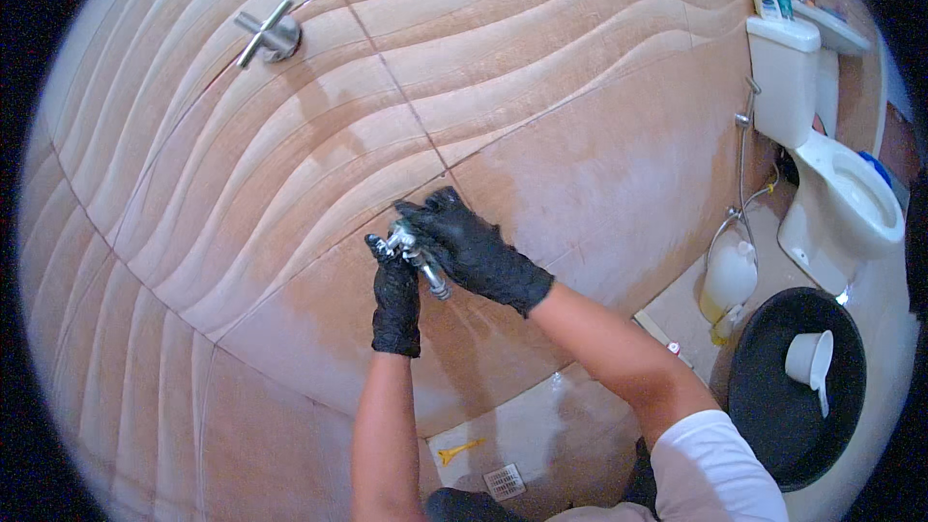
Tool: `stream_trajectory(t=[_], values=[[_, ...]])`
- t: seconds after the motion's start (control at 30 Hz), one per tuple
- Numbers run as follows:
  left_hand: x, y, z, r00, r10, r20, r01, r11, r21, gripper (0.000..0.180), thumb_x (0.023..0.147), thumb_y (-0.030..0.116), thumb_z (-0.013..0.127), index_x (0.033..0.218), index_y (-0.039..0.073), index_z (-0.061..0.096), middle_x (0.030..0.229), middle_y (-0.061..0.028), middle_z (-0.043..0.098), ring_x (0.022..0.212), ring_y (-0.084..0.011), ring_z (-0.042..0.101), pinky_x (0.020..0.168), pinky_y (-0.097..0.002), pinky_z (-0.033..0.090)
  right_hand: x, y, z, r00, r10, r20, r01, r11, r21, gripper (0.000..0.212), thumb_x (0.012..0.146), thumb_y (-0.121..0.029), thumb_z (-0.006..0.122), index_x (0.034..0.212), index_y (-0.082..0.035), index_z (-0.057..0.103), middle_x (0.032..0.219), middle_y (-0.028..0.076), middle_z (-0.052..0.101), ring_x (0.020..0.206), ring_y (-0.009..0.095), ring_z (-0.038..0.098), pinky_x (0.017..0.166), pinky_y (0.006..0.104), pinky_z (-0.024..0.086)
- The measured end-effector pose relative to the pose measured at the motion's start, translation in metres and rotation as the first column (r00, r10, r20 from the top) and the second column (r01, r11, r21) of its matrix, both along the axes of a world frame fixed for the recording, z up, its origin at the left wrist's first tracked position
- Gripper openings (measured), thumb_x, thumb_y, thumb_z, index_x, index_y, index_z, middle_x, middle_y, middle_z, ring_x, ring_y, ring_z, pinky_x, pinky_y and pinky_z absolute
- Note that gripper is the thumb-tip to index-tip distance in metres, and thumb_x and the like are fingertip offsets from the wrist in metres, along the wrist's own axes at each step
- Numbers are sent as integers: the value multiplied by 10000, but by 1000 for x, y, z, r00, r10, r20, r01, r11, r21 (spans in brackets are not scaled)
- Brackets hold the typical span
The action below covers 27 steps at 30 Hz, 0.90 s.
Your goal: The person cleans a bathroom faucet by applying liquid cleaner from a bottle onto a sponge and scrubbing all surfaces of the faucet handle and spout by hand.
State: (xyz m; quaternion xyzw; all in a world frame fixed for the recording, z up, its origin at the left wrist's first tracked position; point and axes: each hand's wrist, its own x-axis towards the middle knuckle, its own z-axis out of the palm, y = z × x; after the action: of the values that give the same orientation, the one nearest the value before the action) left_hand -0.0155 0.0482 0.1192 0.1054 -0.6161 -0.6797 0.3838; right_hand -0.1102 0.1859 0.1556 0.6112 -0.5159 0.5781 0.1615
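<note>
Against the wavy-ribbed beige wall tile point(541, 68), we saw both hands in black gloves working a small shiny metal tap fitting point(414, 253) low on the wall. The left hand point(396, 295) had its grip clamped on the fitting from below, and the right hand point(469, 246) closed over it from above. We judged that slick gloves on wet metal could slip, dropping the fitting onto the pale, wet-looking floor point(541, 425) near the small square floor drain point(504, 481); uneven force could also mar the tile joint. Around us were a chrome cross-handle valve point(271, 34) higher up, a white toilet point(831, 184), a black round basin point(773, 406) holding a white scoop point(810, 360), and a white plastic jug point(730, 280).
</note>
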Motion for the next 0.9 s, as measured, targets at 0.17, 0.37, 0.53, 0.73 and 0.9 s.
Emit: stream_trajectory(t=[0.17, 0.37, 0.53, 0.73, 0.9], values=[[-14, 24, 13, 985, -101, -142, 124, 980, 157, 451, 942, 381, 325, 1252, 65, 413, 1123, -61, 540, 959, -141, 501, 869, -278, 389, 2, 16, 20, 987, -61, 145, 95, 965, -244, 382, 754, -49, 554, 1134, -24, 522, 1025, 174, 534, 936, 280, 519, 803, 355, 413], [-28, 21, 4, 867, -312, -388, 462, 794, 394, 449, 936, 381, 354, 1236, 56, 435, 1142, -19, 521, 958, -111, 486, 898, -268, 365, 30, 25, 17, 729, -467, -501, 505, 861, -68, 334, 726, -73, 585, 1054, -134, 589, 1041, 76, 594, 985, 236, 551, 871, 381, 402], [-25, 10, 2, 885, -423, -194, 439, 897, 50, 560, 914, 489, 269, 1177, 36, 467, 1118, -106, 556, 1039, -222, 502, 970, -321, 346, 43, 40, -8, 799, -350, -489, 350, 932, -95, 359, 732, -44, 555, 1064, -175, 589, 1136, 26, 574, 1062, 198, 529, 896, 404, 390], [2, 48, 16, 971, -38, -237, -16, 975, -223, 365, 939, 332, 357, 1060, 55, 560, 1037, -60, 581, 955, -176, 539, 858, -280, 396, 44, 64, -38, 719, -556, -416, 635, 770, 68, 302, 763, -28, 564, 1040, -143, 601, 1047, 59, 611, 930, 216, 591, 826, 340, 442], [37, 104, -45, 941, 263, -212, -305, 933, -194, 205, 897, 151, 466, 1042, 29, 545, 957, -65, 587, 879, -159, 537, 787, -281, 430, 61, 60, -65, 887, -461, -24, 461, 880, 113, 226, 788, -43, 558, 1010, -37, 599, 984, 139, 618, 914, 277, 586, 796, 346, 453]])
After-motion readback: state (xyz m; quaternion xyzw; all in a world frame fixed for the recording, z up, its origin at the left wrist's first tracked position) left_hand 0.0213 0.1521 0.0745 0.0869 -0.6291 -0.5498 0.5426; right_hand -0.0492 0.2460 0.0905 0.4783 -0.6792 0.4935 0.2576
